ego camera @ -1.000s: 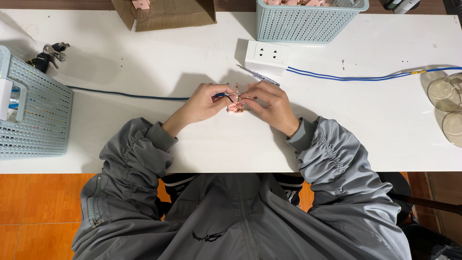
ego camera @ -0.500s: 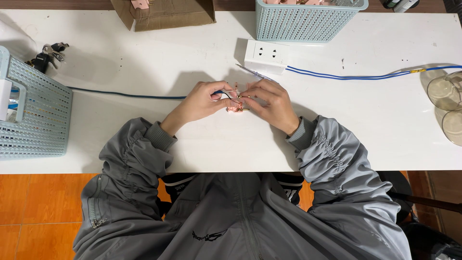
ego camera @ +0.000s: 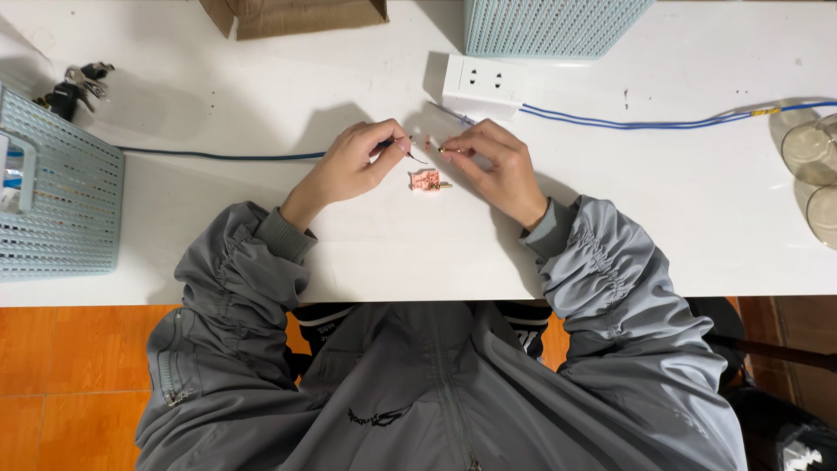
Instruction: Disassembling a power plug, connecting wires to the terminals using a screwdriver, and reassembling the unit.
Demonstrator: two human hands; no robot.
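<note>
My left hand (ego camera: 353, 164) pinches the end of a dark blue cable (ego camera: 218, 156) that runs off to the left across the white table (ego camera: 261, 253). My right hand (ego camera: 497, 166) pinches a small brass-tipped wire end near a thin clear strip. The two hands are a little apart. Between and just below them a small pink plastic part (ego camera: 426, 180) with a brass pin lies on the table, touched by neither hand.
A white power socket block (ego camera: 482, 83) with a blue cord (ego camera: 645, 121) lies just beyond my hands. Light blue baskets stand at the far middle (ego camera: 549, 26) and left edge (ego camera: 57, 205). A cardboard box (ego camera: 296, 13), a key bunch (ego camera: 74, 87) and clear cups (ego camera: 811, 166) are around.
My hands were together around the pink part; now they have moved apart and the pink part lies on the table between them.
</note>
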